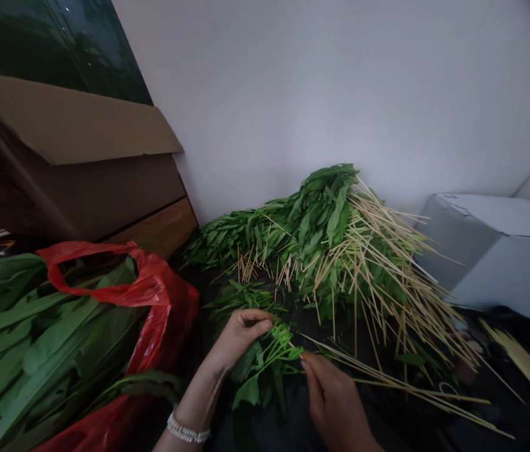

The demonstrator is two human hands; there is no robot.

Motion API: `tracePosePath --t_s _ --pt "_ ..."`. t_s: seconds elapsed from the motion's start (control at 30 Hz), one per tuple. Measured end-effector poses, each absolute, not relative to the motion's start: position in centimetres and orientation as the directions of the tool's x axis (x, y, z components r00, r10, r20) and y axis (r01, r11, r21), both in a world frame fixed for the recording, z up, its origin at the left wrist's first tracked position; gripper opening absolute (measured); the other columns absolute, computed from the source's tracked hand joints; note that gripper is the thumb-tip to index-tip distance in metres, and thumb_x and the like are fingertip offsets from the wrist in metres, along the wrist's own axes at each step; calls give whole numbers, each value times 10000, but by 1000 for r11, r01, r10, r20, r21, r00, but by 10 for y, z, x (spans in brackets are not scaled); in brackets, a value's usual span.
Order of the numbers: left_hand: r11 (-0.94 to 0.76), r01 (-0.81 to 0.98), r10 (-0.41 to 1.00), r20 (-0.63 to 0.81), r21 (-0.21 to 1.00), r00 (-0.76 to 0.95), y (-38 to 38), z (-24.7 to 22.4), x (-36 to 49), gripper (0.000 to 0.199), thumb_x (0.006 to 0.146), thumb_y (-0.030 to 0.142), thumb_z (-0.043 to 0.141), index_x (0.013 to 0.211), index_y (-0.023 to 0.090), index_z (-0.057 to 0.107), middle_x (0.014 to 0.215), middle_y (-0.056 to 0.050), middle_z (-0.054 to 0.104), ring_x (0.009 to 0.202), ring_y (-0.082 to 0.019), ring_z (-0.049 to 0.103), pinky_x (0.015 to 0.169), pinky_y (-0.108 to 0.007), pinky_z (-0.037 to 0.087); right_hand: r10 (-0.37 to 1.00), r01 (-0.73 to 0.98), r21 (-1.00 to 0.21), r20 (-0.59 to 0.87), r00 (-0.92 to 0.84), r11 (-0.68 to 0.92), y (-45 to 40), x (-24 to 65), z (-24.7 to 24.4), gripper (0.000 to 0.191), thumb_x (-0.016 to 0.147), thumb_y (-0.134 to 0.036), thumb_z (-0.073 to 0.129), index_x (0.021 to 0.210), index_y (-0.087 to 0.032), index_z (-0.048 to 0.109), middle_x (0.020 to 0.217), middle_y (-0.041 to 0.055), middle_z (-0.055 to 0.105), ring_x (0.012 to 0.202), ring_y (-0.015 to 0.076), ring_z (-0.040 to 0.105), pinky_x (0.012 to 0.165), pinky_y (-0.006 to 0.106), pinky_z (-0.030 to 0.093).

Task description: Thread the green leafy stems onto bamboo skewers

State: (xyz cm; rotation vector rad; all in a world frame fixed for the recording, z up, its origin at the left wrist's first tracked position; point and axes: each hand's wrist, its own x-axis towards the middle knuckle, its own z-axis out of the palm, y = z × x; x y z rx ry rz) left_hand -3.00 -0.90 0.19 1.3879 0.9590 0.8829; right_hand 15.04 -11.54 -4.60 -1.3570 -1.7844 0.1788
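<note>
Near the bottom centre, my left hand (246,336), with a beaded bracelet at the wrist, pinches the top of some leafy green stems (281,345). My right hand (333,392) is closed at the right side of these stems, its fingertips on a thin stick whose short pale part shows between the hands. Broad leaves hang below the stems. Several long thin sticks (415,389) lie just right of my right hand. Behind both hands is a large heap of leaves (325,213) with many thin sticks (368,251) poking out toward the right.
A red plastic bag (165,301) full of long leaves (34,351) stands at left, before an open cardboard box (105,182). At right are a white box (519,257) and a bundle of pale sticks (525,361). A white wall (293,81) rises behind.
</note>
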Motion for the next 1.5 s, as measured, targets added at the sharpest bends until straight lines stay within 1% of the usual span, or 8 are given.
tracePosePath --t_s 0.2,0.37,0.57,0.77,1.0,1.13,1.27,1.5 --pt "-145 104 848 69 984 526 -15 8 -30 580 629 432 785 1125 156 663 1051 -93 701 970 -248 617 868 -320 454 816 719 -551 577 -39 424 -114 150 -43 286 944 -183 342 1038 -174 612 838 66 694 771 152 685 728 239 539" --pt "-231 225 797 51 946 602 -20 15 -29 230 706 299 733 866 134 709 843 -32 705 815 -187 622 771 -261 466 797 761 -484 600 -70 432 -113 152 -45 270 946 -194 361 1059 -173 605 859 57 699 755 145 693 714 221 543" --pt "-237 148 909 166 960 383 -9 17 -43 221 744 282 687 897 125 653 888 -48 681 837 -184 606 786 -270 461 751 861 -292 644 -145 416 -126 180 -39 255 945 -219 407 1114 -173 593 931 52 716 724 133 702 617 167 535" --pt "-259 202 893 155 944 424 -11 14 -41 533 666 192 717 1163 164 526 1023 -33 629 933 -181 579 838 -265 452 639 916 -146 756 -140 373 -140 209 -20 256 931 -235 466 1139 -139 580 930 50 724 767 134 704 670 167 524" --pt "-306 451 852 30 838 523 -14 10 -41 534 632 256 731 1135 168 575 965 -23 654 871 -194 587 797 -280 472 588 961 -264 791 168 80 -144 211 6 285 936 -333 450 1056 -179 657 891 32 733 678 140 701 561 184 508" --pt "-359 504 831 23 786 555 -16 14 -44 601 590 423 773 1120 187 617 1068 -44 657 978 -246 571 885 -324 447 603 957 -257 788 124 138 -146 216 14 285 925 -334 453 1034 -194 677 905 30 736 703 147 706 571 179 520" --pt "-320 337 775 40 885 631 -18 19 -50 573 778 594 547 1138 155 621 1057 -68 665 1011 -248 561 895 -313 441 600 946 -216 799 29 241 -151 220 25 248 906 -280 492 1082 -193 643 915 20 735 733 132 709 598 146 525" --pt "-306 345 804 46 887 593 -18 20 -46 482 823 567 492 1004 155 665 922 -45 673 925 -240 553 821 -290 470 670 903 -261 741 -39 341 -158 222 67 217 888 -283 503 1037 -218 647 882 -3 732 703 109 702 593 120 529"
